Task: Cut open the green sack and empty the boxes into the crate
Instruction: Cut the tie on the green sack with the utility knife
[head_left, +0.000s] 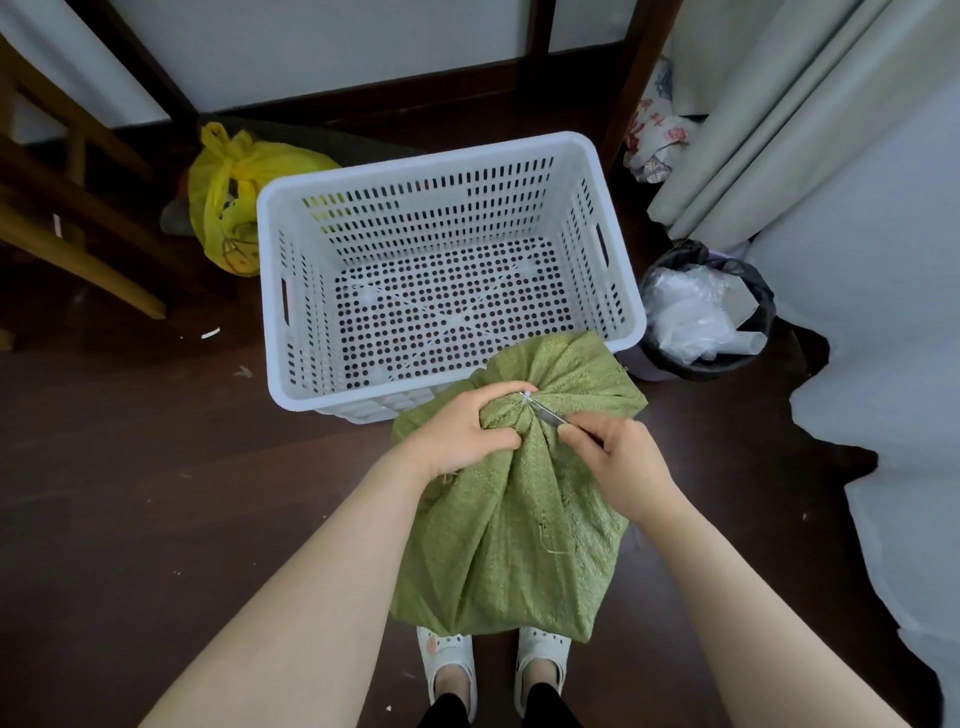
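Observation:
A full green woven sack (511, 535) stands upright on the dark floor in front of my feet, its top gathered and tied with a white tie (526, 397). My left hand (467, 428) grips the bunched neck of the sack. My right hand (613, 460) holds a small metal blade (545, 413) whose tip touches the tie. Just behind the sack sits a white perforated plastic crate (613, 291), with nothing inside. No boxes are visible; the sack hides its contents.
A yellow plastic bag (234, 208) lies left of the crate. A black-lined waste bin (706, 312) with plastic and paper stands to the right. Wooden chair legs (78, 223) are at far left, curtains (769, 130) and a white cloth (883, 415) on the right.

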